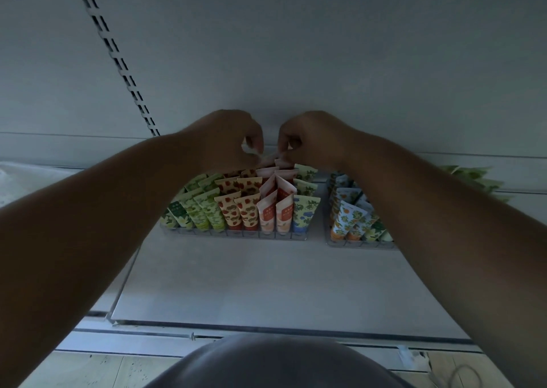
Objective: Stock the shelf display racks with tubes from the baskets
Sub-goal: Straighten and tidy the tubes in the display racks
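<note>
A clear display rack (236, 234) on the white shelf (251, 284) holds rows of upright tubes: green floral, strawberry-print, pale peach, blue floral. Both my hands reach to the rack's back, over the peach rows. My left hand (233, 139) has its fingers curled and pinches the pale top edge of a tube (253, 150). Just beside it, my right hand (302, 139) pinches the top of a peach tube (276, 157) in the rear row. The lower parts of both tubes are hidden behind the rows in front.
A second rack (359, 244) with orange-and-blue patterned tubes stands to the right. More green tubes (476, 180) lie at the far right behind my forearm. A slotted upright (118, 62) runs up the back panel. The shelf's front lip (266, 328) is near my body.
</note>
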Demonstrator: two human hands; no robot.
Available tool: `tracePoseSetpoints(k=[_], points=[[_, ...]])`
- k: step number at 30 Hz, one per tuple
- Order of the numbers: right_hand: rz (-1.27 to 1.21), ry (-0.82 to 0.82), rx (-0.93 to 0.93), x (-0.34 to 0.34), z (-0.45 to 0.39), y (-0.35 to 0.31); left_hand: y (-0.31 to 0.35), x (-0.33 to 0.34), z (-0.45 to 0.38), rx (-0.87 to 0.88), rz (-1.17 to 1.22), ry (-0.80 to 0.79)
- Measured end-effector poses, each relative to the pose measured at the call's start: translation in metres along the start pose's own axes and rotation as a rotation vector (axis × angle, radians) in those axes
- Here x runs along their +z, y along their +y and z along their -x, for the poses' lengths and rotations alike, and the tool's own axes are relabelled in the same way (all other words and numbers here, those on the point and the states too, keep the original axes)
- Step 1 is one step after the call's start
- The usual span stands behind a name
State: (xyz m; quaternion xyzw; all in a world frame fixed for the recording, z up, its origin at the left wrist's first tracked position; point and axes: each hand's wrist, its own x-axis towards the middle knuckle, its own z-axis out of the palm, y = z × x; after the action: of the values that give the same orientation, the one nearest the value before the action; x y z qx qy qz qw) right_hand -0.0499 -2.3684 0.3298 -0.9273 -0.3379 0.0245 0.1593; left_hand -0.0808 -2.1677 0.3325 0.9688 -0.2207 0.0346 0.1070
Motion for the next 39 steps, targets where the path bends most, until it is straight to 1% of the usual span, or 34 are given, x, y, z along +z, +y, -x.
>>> tracePoseSetpoints(k=[3,6,8,11,13,15,19,23,26,31,34,39], points=[[-0.015,-0.026,-0.025,0.002,-0.001,-0.008,-0.005,-0.004,0.006,-0.004,-0.012,-0.095],[0.007,-0.035,-0.037,0.004,-0.002,-0.015,-0.003,-0.01,0.002,-0.096,0.008,-0.228],[0.008,-0.038,-0.032,0.004,-0.002,-0.016,0.0,-0.011,0.001,-0.116,0.007,-0.255],[0.036,-0.037,-0.023,0.004,-0.001,-0.018,0.002,-0.01,0.001,-0.088,-0.018,-0.217],[0.038,-0.034,-0.016,0.005,-0.001,-0.018,0.003,-0.01,0.001,-0.094,-0.028,-0.247],[0.025,-0.028,-0.009,0.005,0.0,-0.018,0.002,-0.009,0.003,-0.074,-0.026,-0.236],[-0.002,-0.016,-0.012,0.003,0.006,-0.02,-0.003,-0.003,0.012,-0.01,-0.03,-0.049],[-0.047,0.003,-0.014,0.005,0.015,-0.021,-0.004,-0.003,0.021,-0.029,-0.033,0.011],[-0.038,0.014,0.01,0.007,0.022,-0.018,0.0,-0.002,0.027,-0.013,0.015,0.056],[-0.028,-0.029,0.061,0.006,0.028,-0.018,0.016,0.009,0.032,-0.007,0.033,0.065],[-0.008,-0.051,0.059,0.009,0.027,-0.02,0.024,0.011,0.03,-0.03,0.063,0.033],[0.023,-0.104,0.054,0.01,0.027,-0.023,0.034,0.009,0.026,0.005,0.044,-0.023]])
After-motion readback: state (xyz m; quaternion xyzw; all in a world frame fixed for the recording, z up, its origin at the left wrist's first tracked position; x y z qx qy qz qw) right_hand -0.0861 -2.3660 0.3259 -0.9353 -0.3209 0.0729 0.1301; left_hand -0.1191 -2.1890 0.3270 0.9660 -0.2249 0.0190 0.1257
